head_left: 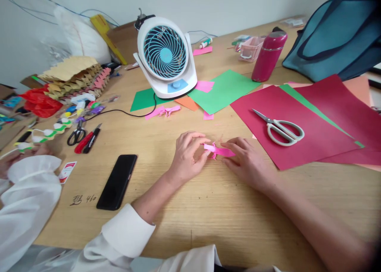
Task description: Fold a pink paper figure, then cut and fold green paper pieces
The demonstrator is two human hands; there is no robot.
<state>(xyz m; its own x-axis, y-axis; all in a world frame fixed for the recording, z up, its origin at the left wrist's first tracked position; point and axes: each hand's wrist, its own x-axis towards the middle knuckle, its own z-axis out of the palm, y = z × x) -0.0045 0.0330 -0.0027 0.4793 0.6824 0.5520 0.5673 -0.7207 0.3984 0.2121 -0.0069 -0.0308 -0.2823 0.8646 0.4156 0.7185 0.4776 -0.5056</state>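
Paper strip (222, 151), near frame centre: left hand (188, 155) and right hand (249, 161) pinched its ends, seemingly mid-shaping; next move likely needed delicacy.

Fingers of the left hand (188, 156) and right hand (251, 163) cover bits of the pink paper (220, 150), and its little folds are too small to make out. The fan (166, 56) hides part of the dark green sheet (143, 101). The blue bag (330, 38) and dark red paper (354, 105) get cut off on the right. Another person's white sleeve (32, 192) runs off the left side. The words on the card (68, 172) are too tiny to read.
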